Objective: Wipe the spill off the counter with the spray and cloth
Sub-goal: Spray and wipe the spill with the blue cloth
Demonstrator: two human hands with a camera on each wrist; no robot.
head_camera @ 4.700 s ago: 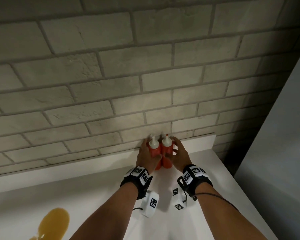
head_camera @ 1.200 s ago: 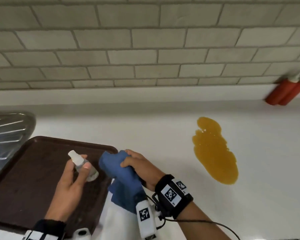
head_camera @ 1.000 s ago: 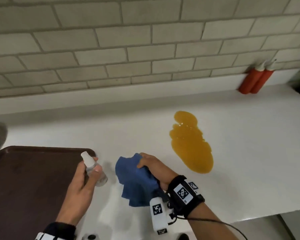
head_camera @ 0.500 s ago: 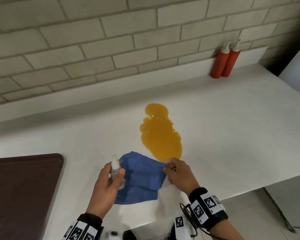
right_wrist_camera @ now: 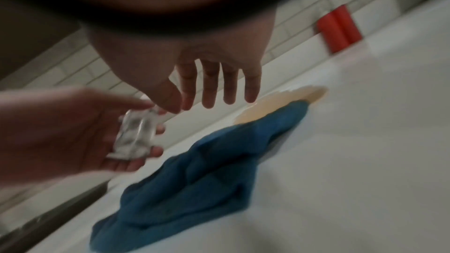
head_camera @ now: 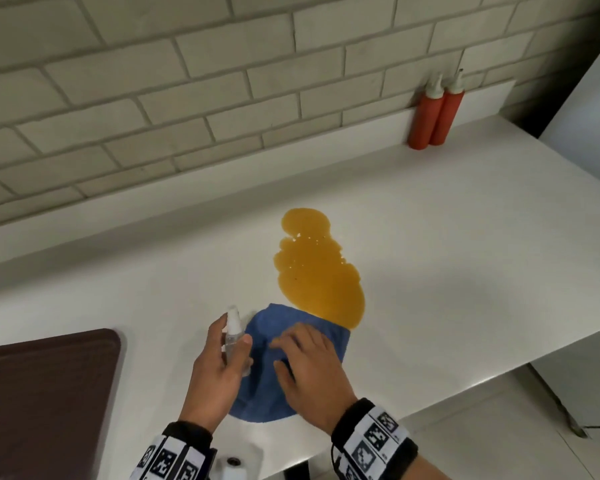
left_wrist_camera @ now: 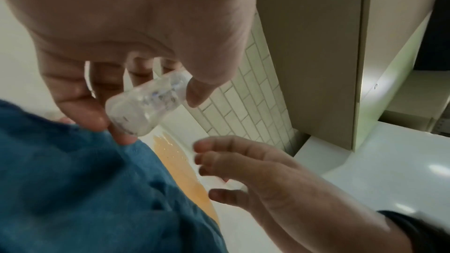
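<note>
Clearly staged for spraying: left hand [head_camera: 215,368] gripping spray bottle [head_camera: 234,336] upright, right hand [head_camera: 309,365] spread wide above blue cloth [head_camera: 257,393] parked touching spill [head_camera: 321,268] on bench [head_camera: 465,258]

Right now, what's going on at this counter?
A person is about to clean an orange spill on the white counter. Their left hand grips a small clear spray bottle. The right hand is open, fingers spread above a blue cloth lying flat with its far edge at the spill. Nothing looks wiped yet. Two red squeeze bottles stand by the wall.
</note>
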